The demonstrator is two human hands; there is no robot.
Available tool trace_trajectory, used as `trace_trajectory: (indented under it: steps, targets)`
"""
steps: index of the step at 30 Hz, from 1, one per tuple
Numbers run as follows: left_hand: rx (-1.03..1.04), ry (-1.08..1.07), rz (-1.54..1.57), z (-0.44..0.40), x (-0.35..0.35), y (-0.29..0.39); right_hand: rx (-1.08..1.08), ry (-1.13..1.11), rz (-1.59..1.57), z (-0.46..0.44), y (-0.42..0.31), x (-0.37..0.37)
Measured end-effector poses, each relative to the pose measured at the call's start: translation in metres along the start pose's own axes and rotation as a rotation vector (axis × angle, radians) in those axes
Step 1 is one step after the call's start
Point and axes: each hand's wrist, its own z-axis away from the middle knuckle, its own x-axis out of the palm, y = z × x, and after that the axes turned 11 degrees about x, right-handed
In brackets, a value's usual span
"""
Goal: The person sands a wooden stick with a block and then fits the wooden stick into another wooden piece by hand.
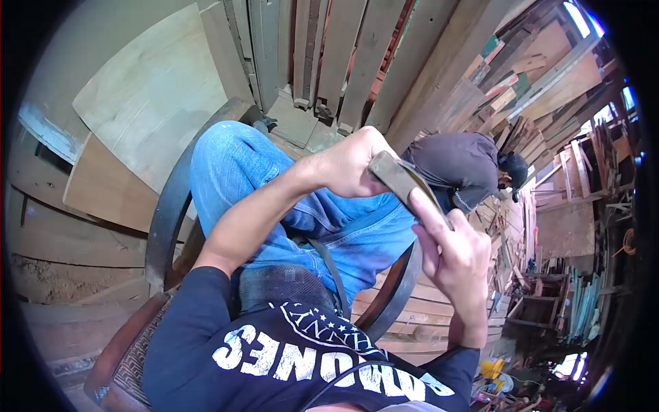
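Note:
Above my lap, a narrow olive-brown bar (398, 178) slants between my two hands; its exact kind I cannot make out. My left hand (353, 165) is closed at its far end, with the fingers mostly hidden behind the bar. Along the near end lies the thumb of my right hand (460, 257), the other fingers curled beneath. A thin dark edge shows along the bar's right side, close to the right thumb.
I sit in a chair with a curved wooden arm (168, 199). Ahead on the right a person (453, 165) in a dark shirt bends over. Pale boards (147, 89) lean on the left, planks (350, 62) stand ahead, and stacked timber (542, 75) fills the right.

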Motion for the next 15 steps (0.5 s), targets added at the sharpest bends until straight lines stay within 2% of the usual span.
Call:
trace_trajectory:
  steps: [1,2,3,5,7,9,11,13,15]
  targets:
    - [-0.069,0.011,0.032,-0.001,0.002,-0.001,0.034,0.031,0.028,-0.002,0.001,0.0]
    - [-0.052,-0.051,-0.096,0.0,-0.001,0.0,0.093,0.006,0.124,-0.003,0.002,-0.004]
    - [-0.082,-0.127,-0.074,-0.001,-0.003,0.003,0.093,0.01,0.127,-0.003,0.004,-0.005]
    - [-0.039,-0.04,-0.01,-0.001,0.002,0.008,0.0,0.103,-0.019,-0.003,0.009,-0.005]
    - [0.02,-0.046,0.048,-0.003,0.0,0.003,-0.091,0.031,-0.071,0.004,0.01,-0.009]
    - [0.074,-0.07,0.114,0.001,0.001,0.0,-0.07,-0.036,-0.007,0.004,0.005,-0.008]
    - [-0.068,-0.115,0.061,0.004,0.0,-0.004,0.043,-0.009,0.072,0.002,0.007,-0.006]
    - [-0.064,-0.141,0.078,0.001,-0.001,-0.001,0.075,-0.013,0.164,0.004,0.012,-0.007]
    - [-0.062,-0.184,0.109,0.0,-0.002,0.0,-0.03,0.041,-0.02,0.008,0.016,-0.007]
